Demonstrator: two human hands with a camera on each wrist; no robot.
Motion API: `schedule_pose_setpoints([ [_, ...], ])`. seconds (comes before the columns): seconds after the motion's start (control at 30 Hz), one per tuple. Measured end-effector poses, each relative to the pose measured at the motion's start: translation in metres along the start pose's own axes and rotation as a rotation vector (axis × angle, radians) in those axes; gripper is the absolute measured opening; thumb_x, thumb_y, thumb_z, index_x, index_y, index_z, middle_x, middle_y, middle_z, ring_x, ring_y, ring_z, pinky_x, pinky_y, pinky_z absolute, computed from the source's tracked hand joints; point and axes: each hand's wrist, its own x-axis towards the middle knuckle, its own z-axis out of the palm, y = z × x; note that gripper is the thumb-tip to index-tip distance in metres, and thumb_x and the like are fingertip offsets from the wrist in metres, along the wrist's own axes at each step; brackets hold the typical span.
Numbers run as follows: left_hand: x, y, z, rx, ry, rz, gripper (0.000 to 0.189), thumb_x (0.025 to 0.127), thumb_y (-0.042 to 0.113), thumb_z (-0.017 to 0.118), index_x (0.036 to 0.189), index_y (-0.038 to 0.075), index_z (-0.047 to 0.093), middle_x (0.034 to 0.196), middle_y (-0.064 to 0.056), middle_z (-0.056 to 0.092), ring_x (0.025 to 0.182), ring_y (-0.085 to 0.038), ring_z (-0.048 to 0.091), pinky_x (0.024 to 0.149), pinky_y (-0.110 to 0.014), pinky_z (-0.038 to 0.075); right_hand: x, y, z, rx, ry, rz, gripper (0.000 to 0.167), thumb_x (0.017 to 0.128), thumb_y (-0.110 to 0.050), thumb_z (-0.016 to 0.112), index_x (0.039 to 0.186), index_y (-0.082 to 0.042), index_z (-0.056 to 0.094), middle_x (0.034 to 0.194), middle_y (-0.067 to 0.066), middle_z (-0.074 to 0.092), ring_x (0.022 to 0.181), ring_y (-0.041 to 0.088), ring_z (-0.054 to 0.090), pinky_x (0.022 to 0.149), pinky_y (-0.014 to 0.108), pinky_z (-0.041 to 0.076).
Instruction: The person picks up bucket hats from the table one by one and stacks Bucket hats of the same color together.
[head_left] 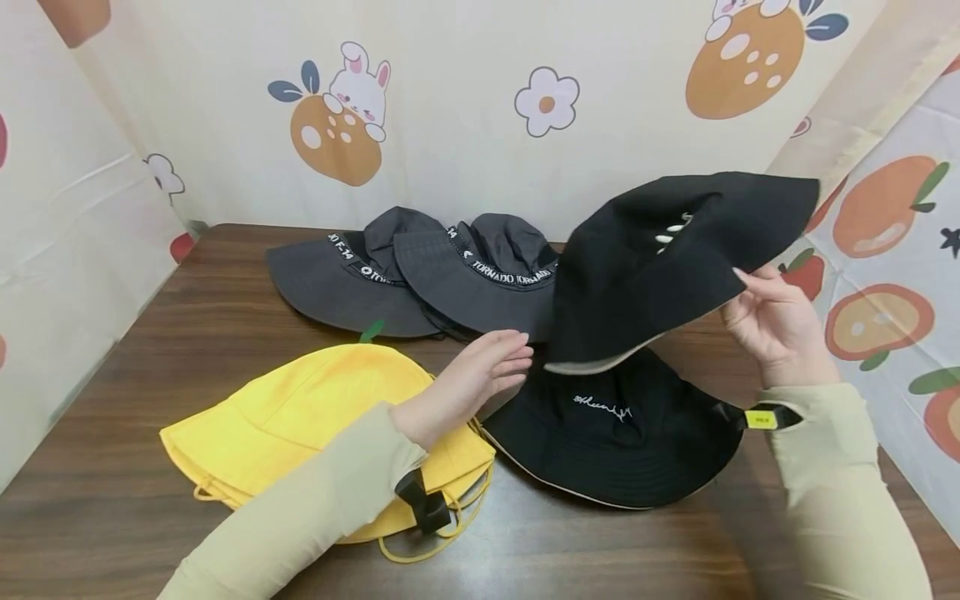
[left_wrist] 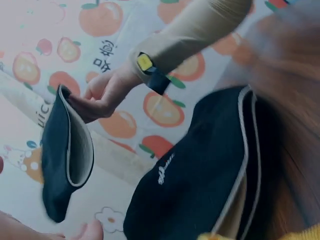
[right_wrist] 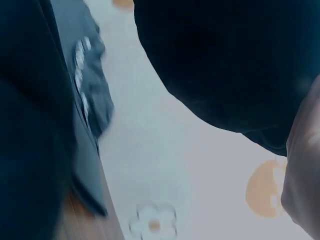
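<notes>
My right hand (head_left: 776,321) pinches the brim of a black bucket hat (head_left: 637,275), lifted and tilted, with a pale lining edge and small white marks on its side. Below it, another black bucket hat (head_left: 622,458) with white script lies on the table; the left wrist view shows two pale-edged brims close together there. My left hand (head_left: 468,387) has its fingers extended and holds nothing, near the lifted hat's lower edge. Under my left forearm lies a yellow hat (head_left: 300,408) with a yellow cord. In the right wrist view the lifted hat (right_wrist: 225,65) fills the top right.
Two dark grey hats with lettered bands, one on the left (head_left: 337,287) and one overlapping it (head_left: 472,292), lie at the back of the wooden table (head_left: 150,358). Behind stands a fruit-and-rabbit patterned curtain (head_left: 457,108). Dark straps circle both wrists.
</notes>
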Motion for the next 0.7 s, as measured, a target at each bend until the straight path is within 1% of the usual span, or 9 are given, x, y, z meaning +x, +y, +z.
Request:
schedule_pose_setpoints([
  [0.03, 0.002, 0.001, 0.002, -0.031, -0.020, -0.012, 0.057, 0.100, 0.023, 0.041, 0.143, -0.007, 0.020, 0.145, -0.028, 0.033, 0.136, -0.038, 0.034, 0.112, -0.045, 0.029, 0.000, 0.007, 0.001, -0.017, -0.043, 0.029, 0.043, 0.099, 0.008, 0.015, 0.124, 0.006, 0.050, 0.116, 0.025, 0.054, 0.110, 0.040, 0.058, 0.094, 0.049, 0.047],
  [0.1, 0.006, 0.002, 0.004, -0.077, -0.062, -0.046, 0.056, 0.101, 0.026, 0.039, 0.143, -0.006, 0.021, 0.146, -0.028, 0.033, 0.135, -0.037, 0.036, 0.112, -0.046, 0.030, 0.000, 0.020, 0.004, -0.049, -0.119, 0.090, 0.044, 0.099, 0.008, 0.015, 0.127, 0.008, 0.049, 0.121, 0.026, 0.053, 0.114, 0.039, 0.056, 0.098, 0.048, 0.044],
  [0.2, 0.008, -0.002, 0.007, -0.123, -0.125, -0.089, 0.049, 0.102, 0.027, 0.037, 0.141, -0.001, 0.029, 0.142, -0.020, 0.043, 0.126, -0.027, 0.048, 0.108, -0.046, 0.036, -0.002, 0.035, 0.006, -0.108, -0.205, 0.169, 0.045, 0.100, 0.007, 0.013, 0.128, 0.007, 0.049, 0.122, 0.026, 0.053, 0.113, 0.037, 0.057, 0.098, 0.047, 0.045],
  [0.27, 0.008, -0.005, 0.008, -0.164, -0.150, -0.109, 0.042, 0.101, 0.024, 0.039, 0.138, 0.004, 0.036, 0.131, -0.013, 0.054, 0.113, -0.019, 0.057, 0.103, -0.044, 0.041, -0.003, 0.041, 0.008, -0.139, -0.227, 0.202, 0.046, 0.100, 0.007, 0.014, 0.129, 0.006, 0.049, 0.121, 0.025, 0.054, 0.111, 0.036, 0.058, 0.097, 0.045, 0.046],
  [0.33, 0.006, -0.008, 0.009, -0.208, -0.166, -0.113, 0.037, 0.100, 0.017, 0.042, 0.135, 0.009, 0.039, 0.122, -0.005, 0.058, 0.103, -0.011, 0.060, 0.100, -0.042, 0.044, -0.004, 0.046, 0.009, -0.151, -0.244, 0.222, 0.045, 0.100, 0.008, 0.015, 0.129, 0.006, 0.049, 0.121, 0.024, 0.054, 0.110, 0.035, 0.059, 0.097, 0.045, 0.047],
  [0.43, 0.003, -0.012, 0.010, -0.233, -0.172, -0.100, 0.038, 0.097, 0.009, 0.047, 0.134, 0.010, 0.039, 0.119, -0.001, 0.059, 0.099, -0.009, 0.062, 0.098, -0.040, 0.046, -0.006, 0.049, 0.010, -0.149, -0.252, 0.231, 0.044, 0.099, 0.009, 0.016, 0.130, 0.006, 0.048, 0.122, 0.024, 0.054, 0.110, 0.036, 0.058, 0.097, 0.045, 0.046],
  [0.5, 0.002, -0.013, 0.011, -0.200, -0.152, -0.076, 0.042, 0.095, 0.005, 0.050, 0.135, 0.009, 0.037, 0.124, -0.006, 0.057, 0.101, -0.012, 0.062, 0.099, -0.038, 0.046, -0.007, 0.049, 0.009, -0.170, -0.249, 0.237, 0.044, 0.099, 0.009, 0.016, 0.129, 0.006, 0.049, 0.121, 0.024, 0.055, 0.108, 0.035, 0.059, 0.096, 0.045, 0.047],
  [0.53, 0.001, -0.014, 0.011, -0.159, -0.128, -0.055, 0.045, 0.094, 0.005, 0.052, 0.136, 0.009, 0.036, 0.127, -0.007, 0.055, 0.104, -0.014, 0.061, 0.099, -0.038, 0.046, -0.007, 0.049, 0.009, -0.200, -0.243, 0.237, 0.044, 0.099, 0.009, 0.017, 0.128, 0.006, 0.050, 0.120, 0.023, 0.056, 0.107, 0.034, 0.060, 0.095, 0.043, 0.048],
  [0.7, -0.001, -0.014, 0.009, 0.150, 0.008, 0.077, 0.054, 0.091, 0.006, 0.060, 0.140, 0.008, 0.036, 0.138, -0.011, 0.048, 0.120, -0.023, 0.052, 0.104, -0.039, 0.040, -0.014, 0.038, 0.001, -0.501, -0.211, 0.224, 0.045, 0.099, 0.010, 0.018, 0.126, 0.002, 0.054, 0.115, 0.016, 0.062, 0.100, 0.026, 0.065, 0.087, 0.035, 0.054],
])
